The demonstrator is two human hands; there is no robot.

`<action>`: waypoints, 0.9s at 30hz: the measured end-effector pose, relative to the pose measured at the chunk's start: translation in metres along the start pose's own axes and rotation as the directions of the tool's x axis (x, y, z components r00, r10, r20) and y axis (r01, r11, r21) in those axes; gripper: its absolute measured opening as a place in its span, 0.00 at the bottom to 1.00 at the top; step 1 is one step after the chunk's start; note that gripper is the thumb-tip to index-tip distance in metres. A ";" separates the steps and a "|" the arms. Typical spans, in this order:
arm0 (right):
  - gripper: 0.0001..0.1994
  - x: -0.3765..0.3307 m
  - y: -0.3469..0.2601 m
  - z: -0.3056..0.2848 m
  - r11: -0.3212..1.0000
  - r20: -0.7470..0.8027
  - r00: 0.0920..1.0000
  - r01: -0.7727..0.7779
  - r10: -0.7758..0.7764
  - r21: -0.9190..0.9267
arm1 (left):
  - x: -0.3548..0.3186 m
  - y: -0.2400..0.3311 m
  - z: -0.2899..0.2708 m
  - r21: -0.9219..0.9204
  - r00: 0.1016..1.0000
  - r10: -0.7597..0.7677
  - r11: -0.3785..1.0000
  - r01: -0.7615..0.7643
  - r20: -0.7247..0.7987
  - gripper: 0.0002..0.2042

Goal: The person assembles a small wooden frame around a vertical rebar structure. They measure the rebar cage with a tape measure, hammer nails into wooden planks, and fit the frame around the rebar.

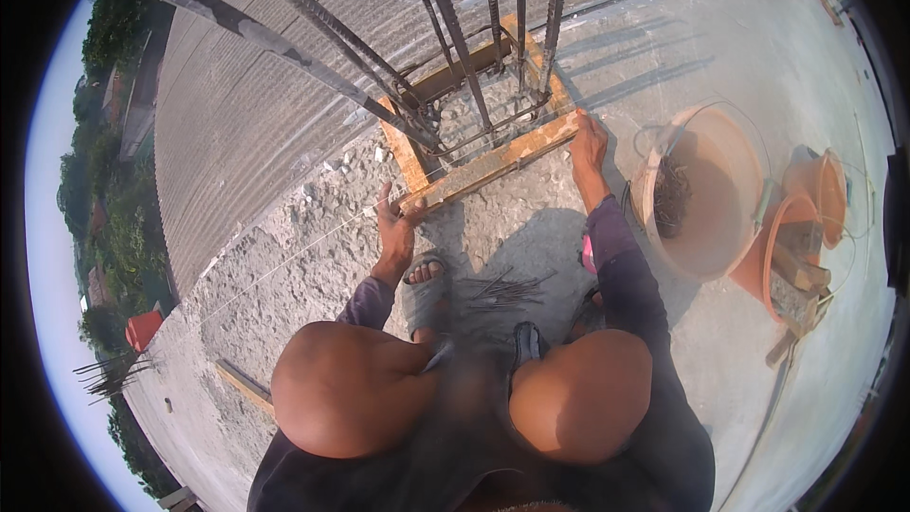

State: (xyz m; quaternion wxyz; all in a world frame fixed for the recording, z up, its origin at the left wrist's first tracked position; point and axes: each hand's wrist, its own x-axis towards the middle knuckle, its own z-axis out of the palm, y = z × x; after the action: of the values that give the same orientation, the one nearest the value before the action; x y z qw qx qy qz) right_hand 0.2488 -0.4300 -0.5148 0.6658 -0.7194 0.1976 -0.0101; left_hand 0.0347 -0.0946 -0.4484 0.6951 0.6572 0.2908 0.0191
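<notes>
A wooden plank (502, 159) forms the near side of a rectangular timber frame around upright steel rebar (455, 38). My left hand (394, 232) grips its left end, with the thumb and fingers on either side of the corner. At the opposite end my right hand (589, 147) is closed around the plank's tip. A left side board (408, 147) and a right side board (553, 76) run back from it, and a darker board (460, 74) lies along the far side. Rough concrete shows inside the frame. A thin string (294, 254) stretches from near my left hand toward the lower left.
A large bucket (725, 228) with dark bits inside stands to the right. Beyond it are orange buckets (752, 265), one holding wood pieces (801, 268). Thin metal rods (502, 291) lie between my feet. A corrugated roof (246, 123) slopes at the far left, near a wood strip (245, 385).
</notes>
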 end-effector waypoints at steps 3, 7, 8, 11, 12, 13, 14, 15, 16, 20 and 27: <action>0.20 -0.004 -0.005 0.001 0.991 -0.010 0.995 -0.095 0.097 0.098 | 0.002 0.000 0.000 -0.029 1.000 -0.025 0.999 0.026 0.003 0.43; 0.21 -0.007 -0.010 -0.001 0.976 -0.027 0.998 -0.047 0.054 0.213 | 0.001 0.009 0.003 -0.042 0.999 -0.023 0.999 0.022 -0.026 0.40; 0.21 -0.007 -0.010 -0.001 0.981 -0.036 0.999 -0.005 0.012 0.194 | -0.001 0.012 0.003 -0.037 0.999 -0.020 0.999 0.019 -0.034 0.40; 0.22 -0.006 -0.012 0.000 0.981 -0.070 0.998 0.006 0.008 0.196 | -0.002 0.018 0.004 -0.015 0.999 -0.010 1.000 0.009 -0.051 0.38; 0.22 -0.005 -0.012 0.002 0.969 -0.088 0.995 -0.033 0.056 0.245 | -0.002 0.019 0.004 0.010 0.998 -0.008 1.000 0.009 -0.064 0.37; 0.22 -0.005 -0.014 0.003 0.953 -0.103 0.989 -0.071 0.106 0.296 | -0.002 0.019 0.004 0.016 0.998 0.005 1.000 -0.004 -0.062 0.37; 0.23 -0.005 -0.015 0.004 0.939 -0.081 0.986 -0.110 0.144 0.327 | -0.001 0.019 0.004 -0.004 0.999 0.002 1.000 -0.002 -0.052 0.37; 0.24 -0.007 -0.016 0.006 0.921 -0.049 0.982 -0.154 0.183 0.358 | -0.001 0.018 0.003 -0.005 0.999 0.011 1.000 -0.011 -0.050 0.36; 0.24 -0.008 -0.017 0.006 0.900 -0.008 0.975 -0.204 0.224 0.386 | -0.001 0.018 0.002 0.027 0.997 0.017 1.000 -0.015 -0.071 0.36; 0.27 -0.010 -0.017 0.012 0.876 -0.077 0.962 -0.204 0.262 0.436 | -0.001 0.014 -0.001 0.003 0.998 0.026 1.000 -0.026 -0.054 0.36; 0.25 -0.001 0.004 0.014 0.858 -0.111 0.987 -0.046 0.120 0.512 | 0.001 0.010 -0.003 -0.073 0.999 0.037 0.997 -0.038 -0.024 0.37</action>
State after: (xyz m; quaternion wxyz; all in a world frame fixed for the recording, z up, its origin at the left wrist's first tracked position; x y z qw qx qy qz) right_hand 0.2508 -0.4163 -0.5196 0.8159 -0.5073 0.2648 -0.0831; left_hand 0.0372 -0.0900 -0.4395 0.7150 0.6363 0.2852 0.0502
